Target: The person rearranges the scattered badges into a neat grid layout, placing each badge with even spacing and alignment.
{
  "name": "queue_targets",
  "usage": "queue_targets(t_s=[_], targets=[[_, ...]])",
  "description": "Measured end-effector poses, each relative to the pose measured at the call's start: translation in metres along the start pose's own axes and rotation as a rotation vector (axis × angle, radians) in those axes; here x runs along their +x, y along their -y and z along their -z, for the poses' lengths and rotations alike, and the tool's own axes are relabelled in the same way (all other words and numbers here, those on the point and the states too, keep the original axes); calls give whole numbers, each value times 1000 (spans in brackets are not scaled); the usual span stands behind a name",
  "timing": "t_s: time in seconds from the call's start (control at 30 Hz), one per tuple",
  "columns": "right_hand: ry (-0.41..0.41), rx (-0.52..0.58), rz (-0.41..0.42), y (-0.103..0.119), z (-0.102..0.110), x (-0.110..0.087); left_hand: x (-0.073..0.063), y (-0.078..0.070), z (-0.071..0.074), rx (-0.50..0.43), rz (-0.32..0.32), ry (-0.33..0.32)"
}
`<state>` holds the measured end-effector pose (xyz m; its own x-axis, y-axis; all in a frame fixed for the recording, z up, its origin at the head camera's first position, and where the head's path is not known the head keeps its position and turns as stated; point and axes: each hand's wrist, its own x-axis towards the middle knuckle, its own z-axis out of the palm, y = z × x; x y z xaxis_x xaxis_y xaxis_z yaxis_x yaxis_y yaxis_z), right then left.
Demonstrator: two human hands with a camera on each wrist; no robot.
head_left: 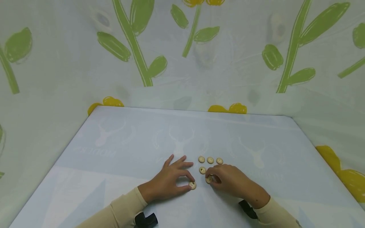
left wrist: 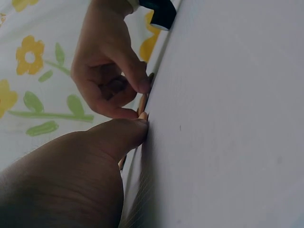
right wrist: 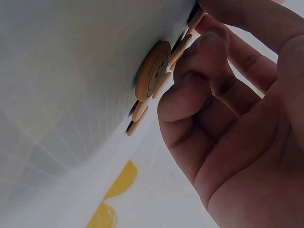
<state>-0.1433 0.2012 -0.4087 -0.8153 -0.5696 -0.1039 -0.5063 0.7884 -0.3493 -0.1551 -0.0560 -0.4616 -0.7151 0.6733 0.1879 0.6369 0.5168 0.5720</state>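
Note:
My left hand (head_left: 171, 182) pinches a small round wooden button (head_left: 192, 185) between thumb and index finger, its other fingers spread. The button lies at the tabletop; in the left wrist view its edge (left wrist: 143, 115) shows by the thumb tip. To its right, my right hand (head_left: 232, 180) holds another wooden button (head_left: 209, 180) between thumb and index finger, with the remaining fingers curled. Just beyond, one button (head_left: 202, 170) lies beside the right fingertips. A larger-looking button (right wrist: 153, 71) with dark dots lies under the right hand in the right wrist view.
Three more buttons form a row, the middle one (head_left: 210, 160) among them, beyond the hands. The pale table (head_left: 137, 136) has faint deer-head prints. Behind it hangs a white curtain (head_left: 228, 72) with green leaves and yellow flowers. Dark straps (head_left: 146, 220) sit on both wrists.

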Motion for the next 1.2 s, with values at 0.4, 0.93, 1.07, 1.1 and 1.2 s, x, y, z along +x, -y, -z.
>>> queue_targets(t_s=[0.4, 0.93, 1.07, 1.1, 1.2], targets=[[11, 27, -42, -3, 1, -5, 0, -2, -3, -10, 10, -5], [22, 60, -65, -11, 5, -15, 2, -3, -2, -5, 21, -5], [36, 75, -77, -13, 5, -15, 1, -2, -3, 0, 14, -11], [38, 74, -78, -13, 6, -16, 1, -2, -3, 3, 9, -15], [38, 70, -89, -14, 8, -17, 0, -2, -4, 4, 11, -15]])
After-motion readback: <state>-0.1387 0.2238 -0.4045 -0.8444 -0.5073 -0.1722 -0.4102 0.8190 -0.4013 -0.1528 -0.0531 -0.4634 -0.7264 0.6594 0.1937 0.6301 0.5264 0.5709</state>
